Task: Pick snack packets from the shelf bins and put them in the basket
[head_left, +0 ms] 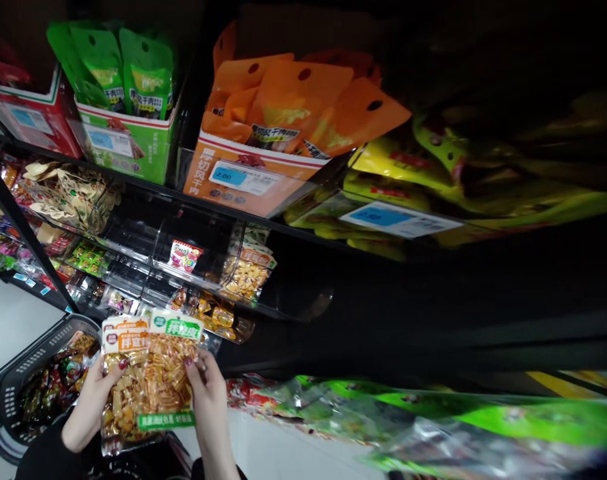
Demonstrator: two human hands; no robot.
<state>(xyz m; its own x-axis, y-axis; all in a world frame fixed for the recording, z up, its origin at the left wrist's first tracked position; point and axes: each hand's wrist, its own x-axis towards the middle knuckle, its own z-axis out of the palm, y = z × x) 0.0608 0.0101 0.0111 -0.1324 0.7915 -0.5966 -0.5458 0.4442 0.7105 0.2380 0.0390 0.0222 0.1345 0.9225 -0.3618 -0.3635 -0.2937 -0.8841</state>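
Low in the view I hold a few clear snack packets [151, 373] of orange-yellow pieces, one with an orange header and one with a green header. My left hand [91, 403] grips their left side with the fingers curled round the edge. My right hand [208, 393] pinches their right side, thumb on the front. Both hands hover just right of a dark shopping basket [13, 393] filled with wrapped snacks.
Shop shelves rise in front: green packs in a green box [126, 137], orange packs in an orange box [253, 170], yellow packs [403, 167] to the right. Clear bins [243, 273] below hold small snacks. Blurred green packets [433, 420] lie at lower right. White floor at left.
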